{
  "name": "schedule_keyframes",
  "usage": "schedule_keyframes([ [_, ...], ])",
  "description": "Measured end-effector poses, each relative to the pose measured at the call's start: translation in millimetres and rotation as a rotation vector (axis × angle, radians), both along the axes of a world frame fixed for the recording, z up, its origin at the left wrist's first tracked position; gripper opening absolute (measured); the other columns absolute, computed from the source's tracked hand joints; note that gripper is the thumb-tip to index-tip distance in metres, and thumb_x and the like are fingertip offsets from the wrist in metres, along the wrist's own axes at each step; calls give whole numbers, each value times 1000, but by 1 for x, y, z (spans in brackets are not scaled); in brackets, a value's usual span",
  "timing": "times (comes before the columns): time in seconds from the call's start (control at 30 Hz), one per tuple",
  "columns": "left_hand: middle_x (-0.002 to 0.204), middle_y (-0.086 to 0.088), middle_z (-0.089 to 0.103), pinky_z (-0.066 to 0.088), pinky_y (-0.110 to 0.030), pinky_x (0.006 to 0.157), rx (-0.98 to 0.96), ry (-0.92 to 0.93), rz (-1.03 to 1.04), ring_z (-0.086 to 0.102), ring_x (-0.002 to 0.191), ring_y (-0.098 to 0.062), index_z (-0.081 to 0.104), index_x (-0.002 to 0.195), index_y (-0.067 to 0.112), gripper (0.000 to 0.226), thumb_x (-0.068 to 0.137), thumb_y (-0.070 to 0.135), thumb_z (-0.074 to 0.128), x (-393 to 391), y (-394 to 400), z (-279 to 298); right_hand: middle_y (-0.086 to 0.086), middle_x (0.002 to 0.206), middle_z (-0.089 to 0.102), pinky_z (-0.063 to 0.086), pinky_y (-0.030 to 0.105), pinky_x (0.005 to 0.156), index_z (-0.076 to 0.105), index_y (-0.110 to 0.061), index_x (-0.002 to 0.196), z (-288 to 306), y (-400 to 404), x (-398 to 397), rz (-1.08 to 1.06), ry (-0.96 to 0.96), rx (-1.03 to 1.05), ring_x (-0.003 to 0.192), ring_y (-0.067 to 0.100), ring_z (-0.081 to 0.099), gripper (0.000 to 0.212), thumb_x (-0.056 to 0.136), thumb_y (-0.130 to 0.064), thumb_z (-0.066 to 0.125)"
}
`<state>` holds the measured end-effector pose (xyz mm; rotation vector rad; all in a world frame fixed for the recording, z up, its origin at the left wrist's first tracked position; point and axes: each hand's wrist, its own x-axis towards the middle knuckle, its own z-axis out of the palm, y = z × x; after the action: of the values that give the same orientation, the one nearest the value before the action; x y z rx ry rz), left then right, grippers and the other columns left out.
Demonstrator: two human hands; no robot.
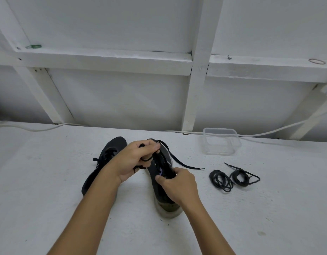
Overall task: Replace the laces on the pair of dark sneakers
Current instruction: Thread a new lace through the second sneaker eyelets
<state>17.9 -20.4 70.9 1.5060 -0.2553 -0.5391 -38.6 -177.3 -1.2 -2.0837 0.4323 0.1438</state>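
Two dark sneakers lie on the white table. The left sneaker [102,162] rests behind my left forearm, still laced. The right sneaker [160,183] points its pale heel toward me. My left hand [135,159] grips a loop of the flat black lace [184,165] above that shoe's tongue; the lace's free end trails right across the table. My right hand [177,184] holds the shoe at its collar, thumb pressed on the side. Two coiled round black laces [221,180] [241,178] lie to the right.
A clear plastic container [221,142] stands at the back right of the table. A white cable [48,127] runs along the table's far edge by the white framed wall. A rubber band [317,61] lies on the wall ledge.
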Motion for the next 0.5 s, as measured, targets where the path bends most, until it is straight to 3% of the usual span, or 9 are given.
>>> schedule_keyframes([
  [0.1, 53, 10, 29, 28, -21, 52, -21, 13, -1, 27, 46, -7, 67, 65, 24, 25, 88, 34, 64, 4, -1, -5, -17, 83, 69, 58, 26, 70, 66, -37, 87, 1, 0, -1, 6, 16, -12, 78, 5, 66, 21, 77, -53, 74],
  [0.2, 55, 9, 32, 28, -28, 60, 18, -18, 11, 28, 50, -9, 68, 69, 23, 24, 89, 36, 64, 12, -1, -5, -22, 110, 70, 54, 26, 89, 67, -44, 121, 6, -3, 1, 50, -54, 48, 100, 2, 64, 38, 85, -54, 68],
  [0.3, 60, 7, 37, 35, -25, 61, 19, -42, 59, 35, 53, -11, 68, 71, 25, 22, 88, 38, 64, 18, 0, -5, -18, 98, 74, 52, 20, 81, 77, -38, 97, 15, -10, 8, 111, -146, 142, 91, -3, 65, 12, 94, -41, 65],
  [0.37, 65, 5, 47, 43, -24, 66, 66, -46, 119, 47, 61, -11, 69, 75, 26, 25, 87, 46, 63, 20, 0, -8, -8, 90, 74, 53, 23, 78, 76, -23, 86, 21, -18, 10, 108, -199, 215, 84, 1, 66, 21, 97, -34, 62],
  [0.43, 80, 13, 64, 47, -26, 80, 216, -89, 237, 60, 77, -4, 72, 85, 31, 30, 88, 58, 61, 22, 1, -20, -4, 91, 76, 55, 21, 74, 76, -23, 86, 25, -27, 11, 12, -208, 455, 87, 4, 69, 22, 100, -23, 58],
  [0.5, 98, 23, 67, 44, -21, 82, 362, -158, 410, 61, 92, 6, 70, 95, 36, 28, 89, 62, 62, 22, 1, -36, 1, 96, 77, 59, 27, 74, 76, -24, 80, 25, -39, 11, -121, -228, 663, 94, 10, 73, 34, 102, -18, 51],
])
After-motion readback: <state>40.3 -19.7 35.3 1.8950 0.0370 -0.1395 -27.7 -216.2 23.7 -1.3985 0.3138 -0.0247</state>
